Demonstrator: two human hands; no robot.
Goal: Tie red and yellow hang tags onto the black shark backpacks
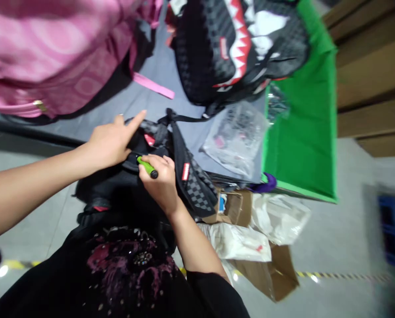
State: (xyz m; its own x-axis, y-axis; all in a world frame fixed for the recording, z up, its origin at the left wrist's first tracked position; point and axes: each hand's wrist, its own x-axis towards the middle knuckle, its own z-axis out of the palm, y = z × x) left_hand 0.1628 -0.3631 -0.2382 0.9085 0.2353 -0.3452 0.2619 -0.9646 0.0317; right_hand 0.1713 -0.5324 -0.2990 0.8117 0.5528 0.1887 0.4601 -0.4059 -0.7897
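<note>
A black bag with grey checkered panels [199, 190] and a small red label lies at the table's near edge, close to my body. My right hand [160, 179] grips a green marker [147, 167] with a black end, its other end pointing into the bag. Across the bag's left side rests my left hand [113, 139], index finger and thumb spread, palm down on the black fabric. Whether its curled fingers pinch some cloth is hidden.
A pink backpack [58, 53] fills the upper left, and a black backpack with a toothed red mouth [213, 48] lies beyond. A clear plastic bag [237, 137] sits near a green fabric bin [303, 128]. Cardboard boxes [281, 274] and white bags [240, 243] are below right.
</note>
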